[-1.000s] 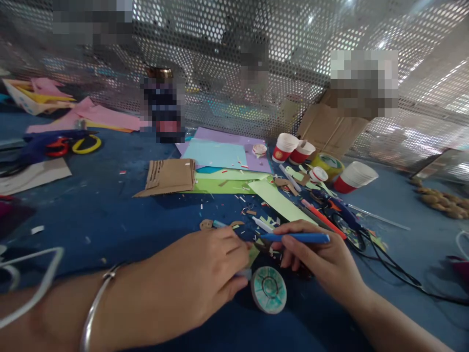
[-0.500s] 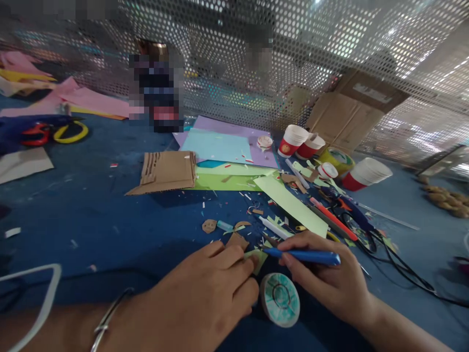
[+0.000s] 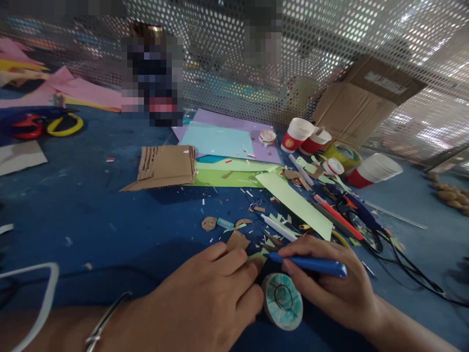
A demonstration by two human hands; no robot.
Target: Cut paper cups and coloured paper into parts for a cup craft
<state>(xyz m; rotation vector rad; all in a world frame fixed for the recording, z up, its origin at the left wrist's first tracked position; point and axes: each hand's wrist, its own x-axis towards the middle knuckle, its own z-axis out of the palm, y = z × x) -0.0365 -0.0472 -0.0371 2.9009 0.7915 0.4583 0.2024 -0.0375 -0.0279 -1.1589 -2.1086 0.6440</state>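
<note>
My right hand (image 3: 330,283) grips a blue marker (image 3: 315,265), its tip pointing left at a small light-green paper scrap (image 3: 261,255). The fingers of my left hand (image 3: 216,293) are bent together over that scrap and press it down, hiding part of it. A small brown cardboard piece (image 3: 237,241) lies just beyond the left fingertips. Between the hands stands a round white cup base (image 3: 283,301) with teal colouring and a dark drawn ring. Near my right fingers lies a white marker (image 3: 278,227).
Scissors (image 3: 271,242) and paper bits lie beyond the hands. Farther off are a cardboard sheet (image 3: 166,166), coloured paper (image 3: 220,139), paper cups (image 3: 373,170), yellow tape (image 3: 342,154) and a corded glue gun (image 3: 361,210). A perforated metal screen (image 3: 220,63) runs behind.
The camera view has shifted slightly. Both hands keep nearly the same pose, and the blue marker's tip stays by the green scrap.
</note>
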